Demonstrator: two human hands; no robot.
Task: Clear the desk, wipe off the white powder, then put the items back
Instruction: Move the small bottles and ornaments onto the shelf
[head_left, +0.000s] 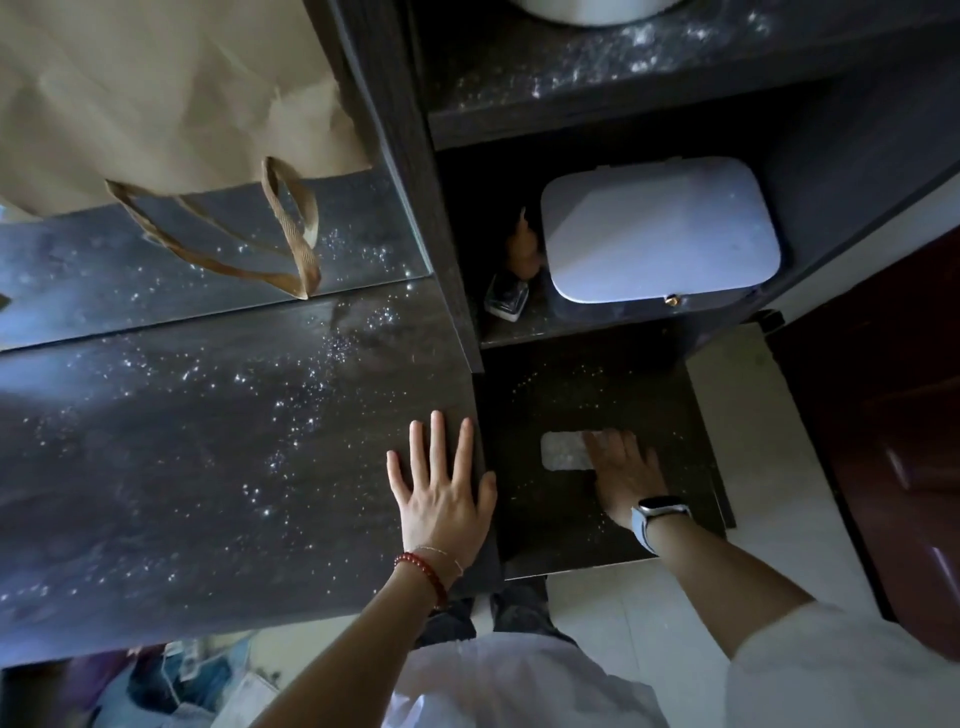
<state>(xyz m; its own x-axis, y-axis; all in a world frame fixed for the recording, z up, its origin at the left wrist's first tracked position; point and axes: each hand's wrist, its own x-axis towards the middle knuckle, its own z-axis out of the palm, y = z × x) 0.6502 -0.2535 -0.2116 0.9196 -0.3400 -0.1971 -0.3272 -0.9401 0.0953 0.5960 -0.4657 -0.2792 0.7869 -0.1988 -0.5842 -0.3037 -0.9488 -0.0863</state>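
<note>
The dark desk top (182, 467) is speckled with white powder. My left hand (441, 488) lies flat on its right edge, fingers straight and spread. My right hand (623, 473) reaches down to a lower dark shelf (545, 530), its fingers resting on a pale wipe (561, 451) that lies flat there. Powder specks also dot this lower shelf. A brown paper bag (156, 93) with loose handles lies on the desk's far left, over a glass panel (104, 270).
A white lidded box (660, 234) sits in the middle cubby beside a small dark object (506, 299) and an orange-brown item (524, 249). The upper shelf (597, 78) is powdered, with a white round object (597, 10) on it. A dark red door (893, 415) stands right.
</note>
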